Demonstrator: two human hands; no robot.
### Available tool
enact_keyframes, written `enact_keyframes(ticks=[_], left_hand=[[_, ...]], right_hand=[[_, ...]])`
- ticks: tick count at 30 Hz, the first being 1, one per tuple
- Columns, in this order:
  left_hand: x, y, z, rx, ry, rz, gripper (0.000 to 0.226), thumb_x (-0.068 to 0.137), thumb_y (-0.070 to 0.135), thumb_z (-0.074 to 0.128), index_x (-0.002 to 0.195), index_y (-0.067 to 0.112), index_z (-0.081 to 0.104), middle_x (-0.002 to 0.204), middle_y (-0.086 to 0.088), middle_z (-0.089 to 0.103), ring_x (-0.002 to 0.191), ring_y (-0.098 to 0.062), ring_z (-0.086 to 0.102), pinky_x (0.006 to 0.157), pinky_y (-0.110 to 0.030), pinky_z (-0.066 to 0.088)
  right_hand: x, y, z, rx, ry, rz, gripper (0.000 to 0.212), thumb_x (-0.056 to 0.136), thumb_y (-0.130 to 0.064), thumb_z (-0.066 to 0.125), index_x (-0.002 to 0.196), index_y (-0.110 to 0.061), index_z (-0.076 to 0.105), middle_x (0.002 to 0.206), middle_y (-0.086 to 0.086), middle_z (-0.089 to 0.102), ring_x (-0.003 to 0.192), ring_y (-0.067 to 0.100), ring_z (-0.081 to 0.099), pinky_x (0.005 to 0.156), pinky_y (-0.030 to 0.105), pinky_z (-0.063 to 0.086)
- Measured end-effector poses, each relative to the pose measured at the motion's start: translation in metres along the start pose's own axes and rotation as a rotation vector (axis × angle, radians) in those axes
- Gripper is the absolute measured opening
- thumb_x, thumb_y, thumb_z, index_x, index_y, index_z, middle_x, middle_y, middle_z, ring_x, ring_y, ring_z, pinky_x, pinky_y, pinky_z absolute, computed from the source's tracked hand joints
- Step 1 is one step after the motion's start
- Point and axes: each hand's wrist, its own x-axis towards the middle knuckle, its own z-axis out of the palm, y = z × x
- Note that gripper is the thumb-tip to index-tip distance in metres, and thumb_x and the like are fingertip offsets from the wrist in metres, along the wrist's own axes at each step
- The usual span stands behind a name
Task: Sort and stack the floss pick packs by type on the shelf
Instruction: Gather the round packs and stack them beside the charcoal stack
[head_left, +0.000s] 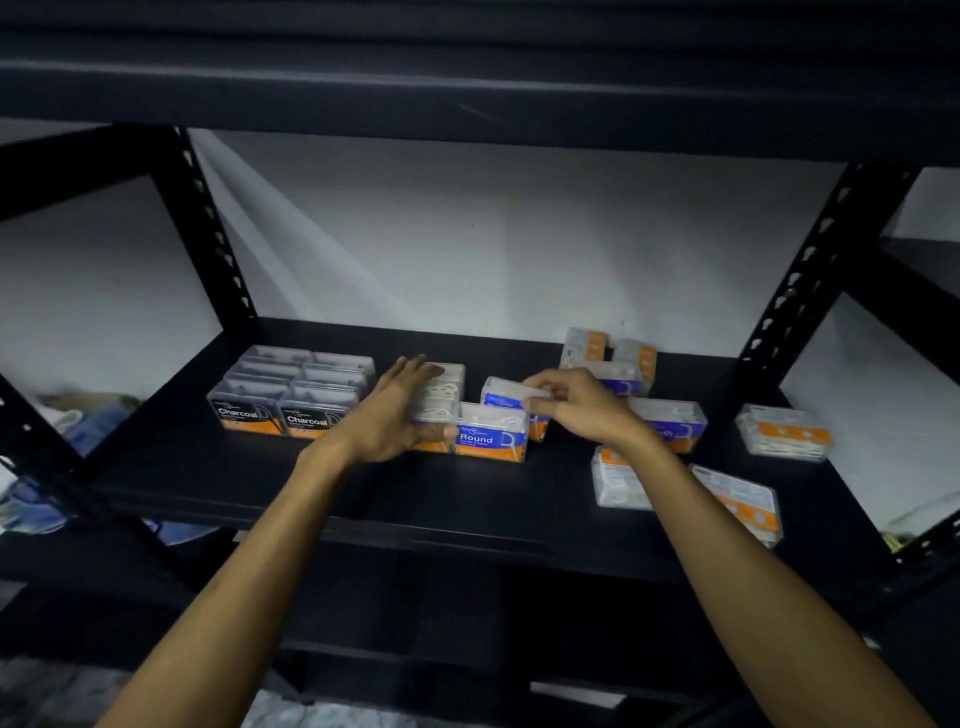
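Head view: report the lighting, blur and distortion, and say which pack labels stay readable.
Head view: dim, with the black shelf and frame nearly swallowing detail, the white wall behind lit unevenly. Wide-angle bending tilts the uprights outward. Left hand and right hand slightly motion-blurred. Charcoal packs and Round pack are readable; the orange-labelled packs at right are too soft to read.

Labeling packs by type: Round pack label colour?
Blue, with an orange strip below, on the Round pack; head view.
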Motion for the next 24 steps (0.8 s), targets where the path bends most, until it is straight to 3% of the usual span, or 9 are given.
enact_keyframes(ticks=[2,6,10,15,19,24], left_hand=[[0.0,0.0,0.002,0.006,0.007,0.012,0.094,0.082,0.051,0.071,0.157,0.025,0.022,0.167,0.003,0.005,0.153,-0.018,-0.005,0.122,-0.043,0.007],[0.002,-0.004,0.004,0.007,0.013,0.017,0.093,0.083,0.05,0.071,0.157,0.025,0.021,0.167,0.003,0.004,0.153,-0.017,-0.005,0.121,-0.041,0.007],[0.004,-0.006,0.006,0.004,0.03,0.037,0.093,0.082,0.051,0.071,0.156,0.024,0.024,0.167,0.001,0.007,0.153,-0.018,-0.004,0.122,-0.039,0.007],[0.004,-0.008,0.005,0.011,0.019,0.037,0.093,0.082,0.052,0.07,0.157,0.025,0.022,0.167,0.003,0.006,0.153,-0.018,-0.004,0.122,-0.043,0.008],[0.003,-0.009,0.007,0.038,0.028,0.043,0.094,0.081,0.054,0.069,0.157,0.025,0.022,0.167,0.003,0.006,0.153,-0.018,-0.004,0.121,-0.041,0.008],[0.006,-0.013,0.008,0.055,0.036,0.047,0.096,0.079,0.059,0.069,0.157,0.025,0.024,0.166,0.003,0.008,0.153,-0.018,-0.001,0.122,-0.043,0.01]], right_hand=[[-0.001,-0.003,0.0,-0.007,-0.015,-0.003,0.026,0.095,-0.026,0.064,0.12,-0.018,0.066,0.114,-0.007,0.066,0.104,0.006,0.06,0.081,0.016,0.045],[-0.005,-0.007,0.009,-0.079,-0.099,-0.012,0.049,0.085,-0.046,0.072,0.127,-0.023,0.061,0.115,-0.009,0.067,0.104,0.007,0.063,0.086,0.027,0.053],[-0.003,-0.009,0.022,-0.157,-0.088,-0.05,0.076,0.074,-0.042,0.084,0.139,-0.022,0.05,0.127,-0.006,0.061,0.11,0.009,0.06,0.095,0.032,0.052],[0.0,-0.01,0.018,-0.081,-0.138,-0.053,0.076,0.074,-0.036,0.085,0.141,-0.023,0.049,0.128,-0.007,0.058,0.109,0.005,0.058,0.087,0.018,0.048],[0.005,-0.01,0.015,-0.067,-0.169,-0.059,0.075,0.074,-0.038,0.085,0.139,-0.024,0.051,0.127,-0.008,0.06,0.11,0.005,0.059,0.093,0.026,0.052],[0.007,-0.009,0.013,-0.042,-0.21,-0.07,0.071,0.074,-0.037,0.085,0.136,-0.027,0.052,0.122,-0.012,0.062,0.109,0.002,0.061,0.089,0.024,0.053]])
